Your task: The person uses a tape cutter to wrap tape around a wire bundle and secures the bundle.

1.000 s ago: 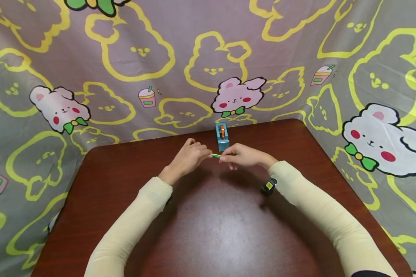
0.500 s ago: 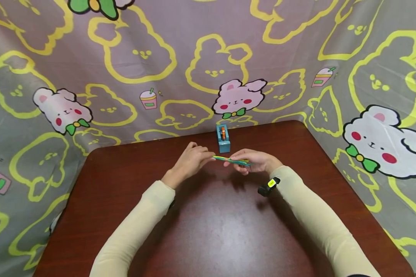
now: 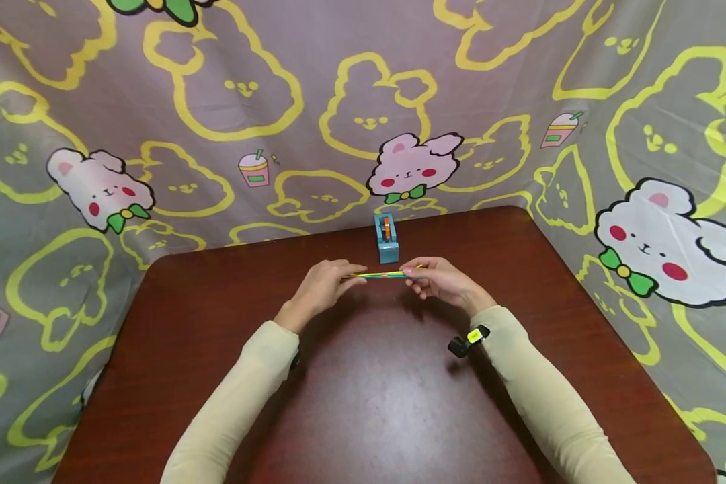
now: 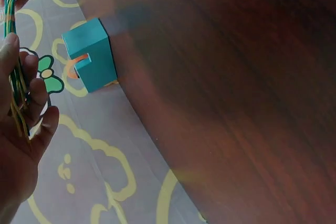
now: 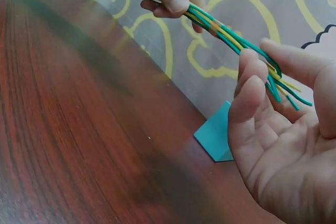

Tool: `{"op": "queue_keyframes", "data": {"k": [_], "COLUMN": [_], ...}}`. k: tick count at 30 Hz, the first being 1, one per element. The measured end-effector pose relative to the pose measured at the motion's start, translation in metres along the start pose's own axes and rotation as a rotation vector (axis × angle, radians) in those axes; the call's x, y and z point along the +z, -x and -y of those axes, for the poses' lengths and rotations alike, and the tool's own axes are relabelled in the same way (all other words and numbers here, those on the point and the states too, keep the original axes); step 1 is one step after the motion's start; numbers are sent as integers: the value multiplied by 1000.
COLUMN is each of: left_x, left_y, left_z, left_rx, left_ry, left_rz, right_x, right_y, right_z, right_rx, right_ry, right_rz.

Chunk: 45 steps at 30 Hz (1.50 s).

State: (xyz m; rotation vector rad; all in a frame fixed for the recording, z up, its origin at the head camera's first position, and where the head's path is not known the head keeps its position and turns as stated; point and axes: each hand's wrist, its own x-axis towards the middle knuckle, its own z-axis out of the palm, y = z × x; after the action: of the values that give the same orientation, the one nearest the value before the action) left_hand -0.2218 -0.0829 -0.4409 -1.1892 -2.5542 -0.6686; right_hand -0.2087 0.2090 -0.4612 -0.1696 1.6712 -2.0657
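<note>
A thin bundle of green and yellow wires [image 3: 384,275] stretches level between both hands, above the table. An orange band [image 5: 214,28] circles its middle. My left hand [image 3: 323,286] pinches one end between thumb and fingers; loose wire ends lie along its palm in the left wrist view. At the other end my right hand [image 3: 443,281] pinches the bundle with thumb and fingertips, and the wire ends [image 5: 286,92] fan out past them. Just behind the bundle stands a blue tape dispenser [image 3: 389,253] with an orange roll [image 3: 386,228].
The dark red-brown table [image 3: 363,390] ends in a back edge close behind the dispenser. A curtain [image 3: 302,114] printed with cartoon bears and bunnies hangs around the back and sides. A black wrist camera [image 3: 468,341] sits by the right cuff.
The hands have drawn apart, and more of the bundle shows between them. Half a second ago the wires lay mostly across the right hand; now the left hand covers more of their left end.
</note>
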Motion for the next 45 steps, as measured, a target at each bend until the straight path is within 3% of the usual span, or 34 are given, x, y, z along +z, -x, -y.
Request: {"op": "queue_keyframes", "data": {"k": [5, 11, 15, 19, 30, 45], "left_x": [-2, -3, 1, 7, 17, 29], "left_y": [3, 12, 16, 17, 17, 14], "left_z": [4, 15, 25, 30, 32, 37], "left_rx": [-193, -396, -461, -492, -579, -746], "left_ry": [140, 472, 691, 829, 938, 892], "left_rz": [31, 6, -61, -109, -194, -225], "right_x": [1, -6, -10, -11, -15, -9], "right_y": [0, 1, 0, -3, -21, -38], "right_z": [-4, -7, -8, -8, -13, -15], "right_rx": [-30, -11, 2, 18, 82, 102], "right_ry": [-54, -136, -142, -130, -67, 7], "right_rz": [-33, -77, -94, -99, -192, -282]}}
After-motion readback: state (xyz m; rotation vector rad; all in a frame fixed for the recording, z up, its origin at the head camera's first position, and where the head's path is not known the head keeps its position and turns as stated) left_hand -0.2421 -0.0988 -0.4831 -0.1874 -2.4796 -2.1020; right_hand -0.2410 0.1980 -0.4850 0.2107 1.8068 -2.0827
